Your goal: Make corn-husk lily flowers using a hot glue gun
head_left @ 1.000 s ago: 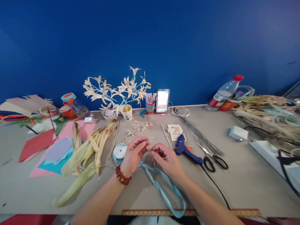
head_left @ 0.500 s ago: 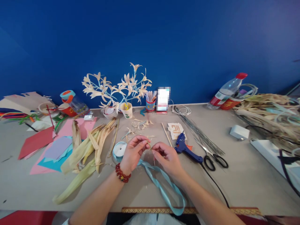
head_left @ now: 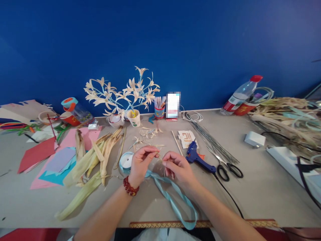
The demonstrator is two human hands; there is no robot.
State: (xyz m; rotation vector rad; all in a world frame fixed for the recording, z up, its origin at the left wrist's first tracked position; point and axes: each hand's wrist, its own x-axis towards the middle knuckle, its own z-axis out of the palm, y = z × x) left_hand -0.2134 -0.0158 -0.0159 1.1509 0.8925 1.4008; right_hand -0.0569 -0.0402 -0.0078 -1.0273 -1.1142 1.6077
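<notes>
I have the thin straw-coloured strip (head_left: 159, 156) to the right of the ribbon roll (head_left: 125, 162), raised over the table (head_left: 150, 214), a short stretch of it bare between my two grips. The left hand (head_left: 142, 164) has thumb and forefinger together on its upper end; the right hand (head_left: 178, 167) pinches the lower end the same way, though that contact is too small for me to read closely. So the strip lies at the very fingertips, slanting, clear of both palms. I judge the step in hand to be fine fingertip work along this strip; the next move, to my mind, calls for a light, steady left pinch while the right turns or draws its end. Outward from there, the loose blue ribbon (head_left: 190, 225) loops to the near right of the roll. Corn husks (head_left: 106, 157) lie left of the roll, husk scraps (head_left: 152, 133) beyond it, and the husk-flower arrangement (head_left: 134, 85) stands farther back. Well right of the roll I have the glue gun (head_left: 203, 164), then the scissors (head_left: 224, 163), both untouched.
</notes>
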